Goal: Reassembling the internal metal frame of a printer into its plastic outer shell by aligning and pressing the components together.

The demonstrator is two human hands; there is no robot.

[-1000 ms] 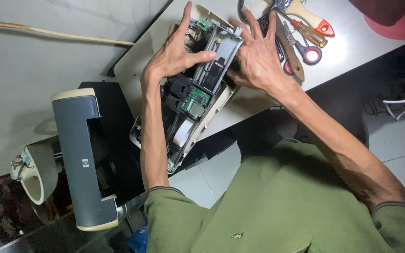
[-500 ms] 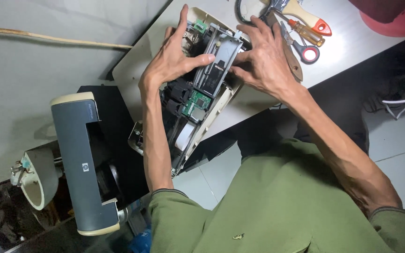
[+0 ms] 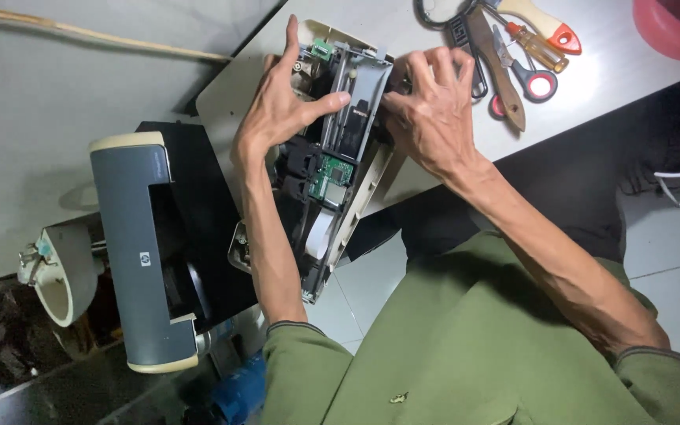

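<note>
We see a grey printer cover point(image 3: 139, 252) left of the opened printer chassis point(image 3: 332, 169) on the pale surface point(image 3: 592, 79). Our left hand point(image 3: 281, 106) and right hand point(image 3: 430, 110) grasp its top; tools point(image 3: 513, 47) lie right. It looks stiff, fragile inside; best held by its frame edges.

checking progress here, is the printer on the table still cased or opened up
Opened up: the printer mechanism shows a bare green circuit board and inner parts, gripped by left hand and right hand.
</note>
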